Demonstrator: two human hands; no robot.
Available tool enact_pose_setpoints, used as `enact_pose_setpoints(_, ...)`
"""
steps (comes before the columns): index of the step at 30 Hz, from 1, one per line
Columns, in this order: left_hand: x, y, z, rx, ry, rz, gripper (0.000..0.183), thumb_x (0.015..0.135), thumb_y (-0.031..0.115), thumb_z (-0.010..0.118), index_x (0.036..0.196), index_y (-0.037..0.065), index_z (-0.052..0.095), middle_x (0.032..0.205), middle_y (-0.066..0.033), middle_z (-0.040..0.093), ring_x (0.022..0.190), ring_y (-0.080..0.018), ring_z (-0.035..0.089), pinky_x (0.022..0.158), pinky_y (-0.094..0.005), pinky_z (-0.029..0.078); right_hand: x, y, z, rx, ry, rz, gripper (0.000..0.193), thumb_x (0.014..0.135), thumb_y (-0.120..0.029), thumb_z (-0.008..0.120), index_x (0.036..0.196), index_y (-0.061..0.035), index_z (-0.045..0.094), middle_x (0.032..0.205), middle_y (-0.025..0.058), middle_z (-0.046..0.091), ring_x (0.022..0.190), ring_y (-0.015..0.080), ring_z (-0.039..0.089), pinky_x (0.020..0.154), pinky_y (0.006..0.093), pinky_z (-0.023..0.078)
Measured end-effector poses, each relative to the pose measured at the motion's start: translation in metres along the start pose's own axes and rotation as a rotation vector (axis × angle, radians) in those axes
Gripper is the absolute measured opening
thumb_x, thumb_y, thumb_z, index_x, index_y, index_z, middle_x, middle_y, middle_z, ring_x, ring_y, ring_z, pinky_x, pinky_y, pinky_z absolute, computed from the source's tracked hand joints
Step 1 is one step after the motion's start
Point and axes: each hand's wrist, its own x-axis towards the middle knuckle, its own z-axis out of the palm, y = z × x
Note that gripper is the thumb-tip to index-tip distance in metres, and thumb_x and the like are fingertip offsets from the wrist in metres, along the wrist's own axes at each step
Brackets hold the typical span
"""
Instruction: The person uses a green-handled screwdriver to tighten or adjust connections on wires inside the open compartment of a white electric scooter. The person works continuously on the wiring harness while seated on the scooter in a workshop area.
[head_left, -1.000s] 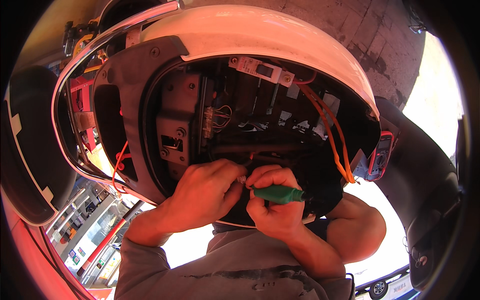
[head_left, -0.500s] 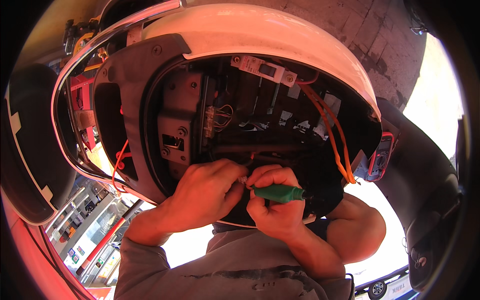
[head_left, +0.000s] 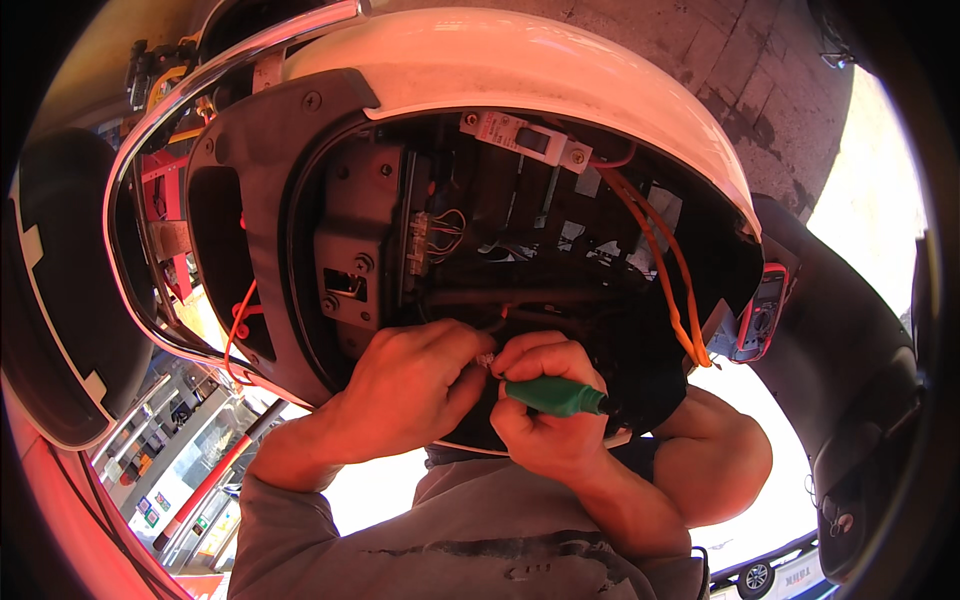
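Over the near rim of an open scooter body, both of my hands work close together. My left hand (head_left: 415,385) is closed, thumb and fingers pinching a small clear, whitish connector (head_left: 486,359). Right beside it, my right hand (head_left: 550,425) is closed around a green insulated clip (head_left: 556,396) with a ribbed, narrowing tail. The clip's jaw end is hidden by my fingers, which sit against the connector. Just beyond, inside the compartment, thin wires run from another clear connector (head_left: 418,243) beside a dark metal bracket (head_left: 362,235).
A white circuit breaker (head_left: 527,139) sits at the compartment's far edge, with thick orange cables (head_left: 655,250) curving from it to the right. A red-edged multimeter (head_left: 762,315) rests against the dark seat part (head_left: 835,300). A chrome rail (head_left: 135,165) curves around the left.
The green clip has shifted slightly left and down, its tail tilting a little lower. My left hand has hardly moved and both hands keep their grip.
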Motion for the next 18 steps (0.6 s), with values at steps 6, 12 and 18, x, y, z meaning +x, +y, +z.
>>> enact_pose_setpoints(6,0.0011,-0.0009,0.0023,-0.04,0.042,0.048,0.015,0.078,-0.002,0.071,0.093,0.001,0.068,0.084,-0.0138,0.069,0.065,-0.0361,0.068,0.053,-0.0425,0.053,-0.0009,0.0017,0.0006,0.036,0.005,0.042,0.034,0.076,0.018,0.061,0.103,-0.0001,0.052,0.104,0.0169,0.064,0.079,0.0115,0.063,0.068,0.0233,0.053)
enact_pose_setpoints(12,0.0004,-0.0012,0.0024,-0.056,0.039,0.044,0.015,0.078,-0.001,0.071,0.092,0.002,0.068,0.084,-0.0133,0.069,0.065,-0.0357,0.067,0.052,-0.0421,0.053,-0.0013,0.0028,0.0019,0.099,-0.008,0.073,0.035,0.076,0.019,0.06,0.104,-0.0005,0.051,0.103,0.0161,0.062,0.079,0.0125,0.061,0.069,0.0244,0.053)
enact_pose_setpoints(18,-0.0013,-0.0012,-0.0004,-0.02,-0.019,-0.011,0.022,0.075,-0.002,0.075,0.096,0.001,0.072,0.089,-0.013,0.073,0.072,-0.0291,0.073,0.06,-0.0342,0.057,-0.0015,0.0025,0.0026,0.127,-0.018,0.097,0.037,0.076,0.02,0.059,0.105,-0.0011,0.05,0.105,0.0157,0.061,0.083,0.0136,0.061,0.072,0.0252,0.053)
